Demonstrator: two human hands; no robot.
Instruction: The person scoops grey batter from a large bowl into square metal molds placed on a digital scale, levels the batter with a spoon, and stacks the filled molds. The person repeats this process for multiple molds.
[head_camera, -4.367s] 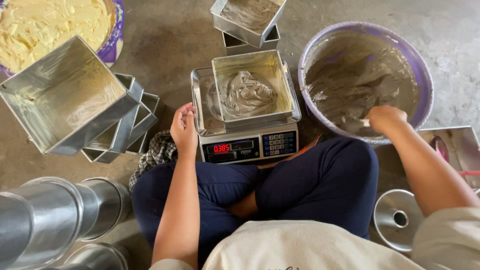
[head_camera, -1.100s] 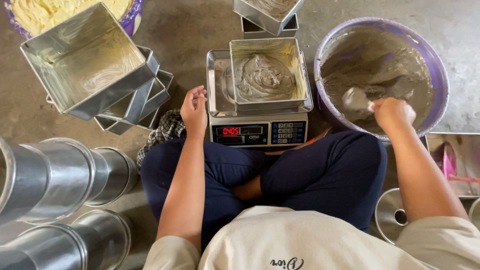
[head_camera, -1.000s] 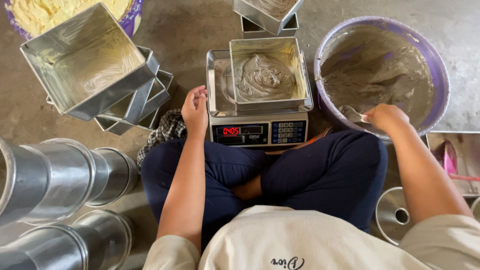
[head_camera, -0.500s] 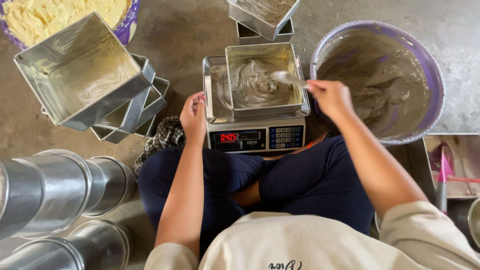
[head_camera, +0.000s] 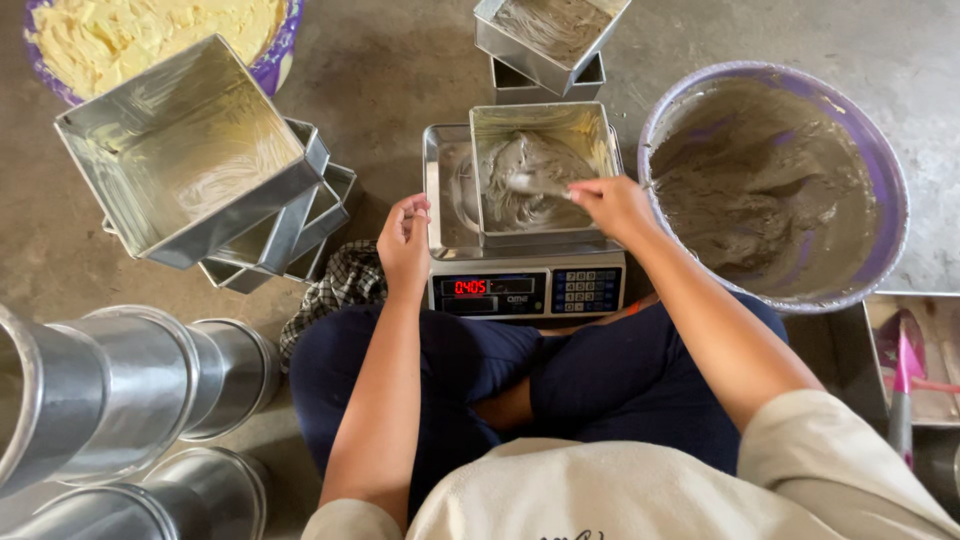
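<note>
We sit on bare concrete floor. Our right hand, closed around a spoon, has left the purple basin at 3 o'clock for the square tin on the scale; our left hand, fingers loose and holding nothing, stays at its 9 o'clock edge.

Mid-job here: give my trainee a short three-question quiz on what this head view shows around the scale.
1. True or false: the square metal tin on the digital scale holds grey batter.
2. Which hand holds the spoon over that tin: A left hand, B right hand?
3. What colour is the round plastic basin of grey batter?

Key: 1 true; 2 B; 3 purple.
</note>
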